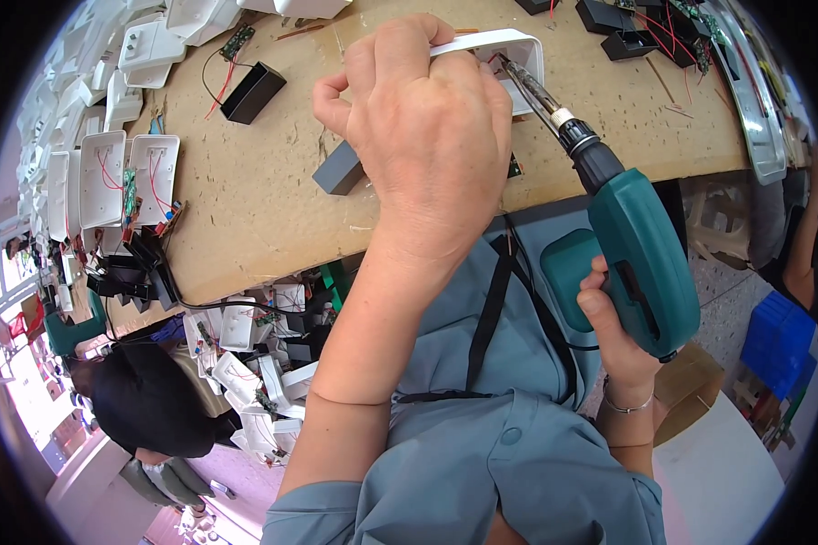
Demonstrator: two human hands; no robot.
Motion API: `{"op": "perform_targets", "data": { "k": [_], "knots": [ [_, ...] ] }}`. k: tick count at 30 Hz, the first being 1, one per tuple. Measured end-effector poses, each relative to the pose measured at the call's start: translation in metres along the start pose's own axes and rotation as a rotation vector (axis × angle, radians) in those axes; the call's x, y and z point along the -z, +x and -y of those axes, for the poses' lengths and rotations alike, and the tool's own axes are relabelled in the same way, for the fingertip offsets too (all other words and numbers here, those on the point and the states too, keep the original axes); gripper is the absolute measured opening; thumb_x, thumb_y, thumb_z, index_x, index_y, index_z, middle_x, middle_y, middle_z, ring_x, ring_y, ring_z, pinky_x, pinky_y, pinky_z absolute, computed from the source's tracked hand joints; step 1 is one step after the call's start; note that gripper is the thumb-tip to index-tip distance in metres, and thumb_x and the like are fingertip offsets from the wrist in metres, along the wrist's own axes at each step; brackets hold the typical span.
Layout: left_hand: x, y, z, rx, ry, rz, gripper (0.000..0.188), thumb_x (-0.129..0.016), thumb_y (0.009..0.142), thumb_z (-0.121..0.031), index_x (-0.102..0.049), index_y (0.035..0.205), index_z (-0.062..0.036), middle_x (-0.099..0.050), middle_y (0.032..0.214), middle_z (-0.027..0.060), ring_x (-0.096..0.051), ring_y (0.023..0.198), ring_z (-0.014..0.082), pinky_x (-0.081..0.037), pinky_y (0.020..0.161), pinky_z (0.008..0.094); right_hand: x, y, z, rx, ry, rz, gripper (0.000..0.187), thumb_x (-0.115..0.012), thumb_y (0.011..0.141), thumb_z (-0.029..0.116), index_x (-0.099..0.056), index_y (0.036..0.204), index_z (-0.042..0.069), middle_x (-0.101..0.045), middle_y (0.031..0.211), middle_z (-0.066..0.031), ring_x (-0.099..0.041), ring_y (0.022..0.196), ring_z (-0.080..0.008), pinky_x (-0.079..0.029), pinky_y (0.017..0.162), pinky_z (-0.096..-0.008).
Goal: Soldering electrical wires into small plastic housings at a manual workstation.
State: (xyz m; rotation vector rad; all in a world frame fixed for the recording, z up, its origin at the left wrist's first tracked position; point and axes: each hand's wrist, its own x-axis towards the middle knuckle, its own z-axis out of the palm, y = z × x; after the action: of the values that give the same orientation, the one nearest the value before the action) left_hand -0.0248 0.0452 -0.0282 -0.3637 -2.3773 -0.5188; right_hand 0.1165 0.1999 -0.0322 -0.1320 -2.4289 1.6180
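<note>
At the far side of the workbench, my left hand (432,136) is closed on a white plastic casing (529,44); its fingertips are partly hidden behind the back of the hand. My right hand (613,331) grips a dark green soldering gun (650,259), whose metal tip points up and left into the casing. Whether the tip touches anything inside cannot be made out. Under my left wrist lies a dark grey box (338,169). Left of my hand is an open black box (254,93) with red and black wires running to a small circuit board (237,43).
White casings (103,182) with wires and boards crowd the bench's left edge. Black boxes (629,44) with red wires and a metal tray (759,127) lie at the far right. A person (154,400) works at the left; another person's arm (804,241) shows at right.
</note>
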Motion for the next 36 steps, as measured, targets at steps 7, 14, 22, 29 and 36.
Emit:
{"op": "perform_targets", "data": {
  "k": [7, 14, 22, 29, 36],
  "knots": [
    [0.001, 0.001, 0.0, 0.022, -0.011, -0.002, 0.01, -0.058, 0.07, -0.012, -0.065, 0.068, -0.0045, -0.054, 0.09, 0.0019, -0.048, 0.089, 0.0204, -0.028, 0.08, 0.0369, 0.001, 0.006, 0.005, 0.089, -0.016, 0.047, 0.059, -0.074, 0.069, 0.006, -0.044, 0.116, -0.01, -0.063, 0.085, -0.0103, -0.061, 0.069, -0.0123, -0.05, 0.066, -0.024],
    [-0.001, 0.001, -0.001, 0.025, -0.014, -0.007, 0.01, -0.058, 0.07, -0.011, -0.065, 0.068, -0.004, -0.055, 0.09, 0.0022, -0.049, 0.088, 0.0208, -0.029, 0.08, 0.0361, 0.003, 0.006, 0.004, 0.156, -0.117, 0.1, 0.059, -0.075, 0.068, 0.006, -0.044, 0.115, -0.011, -0.063, 0.08, -0.0091, -0.061, 0.069, -0.0128, -0.049, 0.066, -0.0242],
    [-0.006, -0.002, 0.005, 0.053, -0.037, -0.018, 0.01, -0.058, 0.07, -0.01, -0.065, 0.069, -0.0039, -0.056, 0.09, 0.0029, -0.049, 0.088, 0.0215, -0.031, 0.079, 0.0352, 0.001, 0.003, 0.005, 0.067, -0.008, 0.033, 0.056, -0.075, 0.068, 0.005, -0.046, 0.113, -0.01, -0.063, 0.079, -0.0083, -0.061, 0.069, -0.0126, -0.049, 0.066, -0.0241],
    [-0.005, -0.001, 0.005, 0.036, -0.025, -0.025, 0.009, -0.059, 0.07, -0.011, -0.065, 0.069, -0.0039, -0.055, 0.09, 0.003, -0.049, 0.088, 0.022, -0.032, 0.078, 0.0359, 0.005, -0.002, 0.012, 0.022, 0.07, 0.001, 0.052, -0.075, 0.068, 0.006, -0.048, 0.11, -0.008, -0.063, 0.079, -0.0078, -0.061, 0.07, -0.0141, -0.048, 0.067, -0.0244],
    [-0.003, -0.001, 0.005, 0.022, -0.038, -0.034, 0.009, -0.059, 0.07, -0.01, -0.065, 0.069, -0.004, -0.055, 0.089, 0.0031, -0.049, 0.088, 0.0221, -0.033, 0.077, 0.0361, 0.013, -0.008, 0.012, -0.014, 0.109, 0.072, 0.056, -0.069, 0.073, 0.013, -0.044, 0.118, -0.008, -0.057, 0.107, -0.0195, -0.058, 0.074, -0.0153, -0.047, 0.072, -0.0297]
  ]
}}
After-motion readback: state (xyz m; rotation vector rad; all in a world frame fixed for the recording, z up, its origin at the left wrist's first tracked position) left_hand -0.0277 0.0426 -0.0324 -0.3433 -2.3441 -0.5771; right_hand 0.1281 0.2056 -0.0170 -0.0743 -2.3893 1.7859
